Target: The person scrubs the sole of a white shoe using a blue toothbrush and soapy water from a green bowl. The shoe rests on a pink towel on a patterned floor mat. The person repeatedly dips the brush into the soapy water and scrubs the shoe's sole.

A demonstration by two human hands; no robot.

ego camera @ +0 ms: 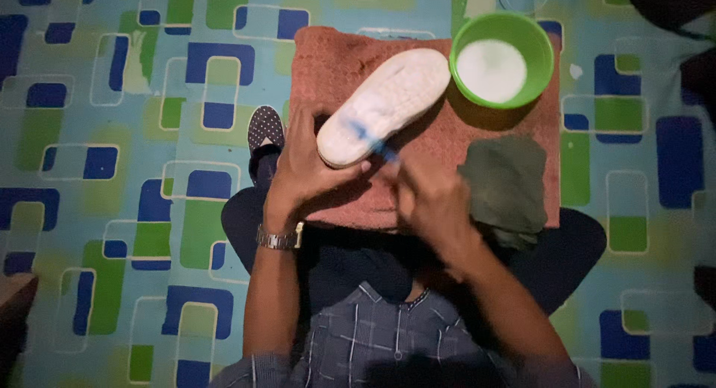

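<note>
A white shoe (391,101) lies sole up on a reddish-brown towel (335,67). My left hand (302,168), with a metal watch on its wrist, grips the shoe's near end. My right hand (425,198) holds a small blue brush (373,138), blurred, with its tip against the sole near the heel. Both hands sit over my lap.
A green bowl (502,23) of white liquid stands on the towel's far right corner. A dark green cloth (503,183) lies on the towel's right side. A dark dotted shoe (265,127) sits left of the towel. The floor mat (112,172) has blue and green rectangles.
</note>
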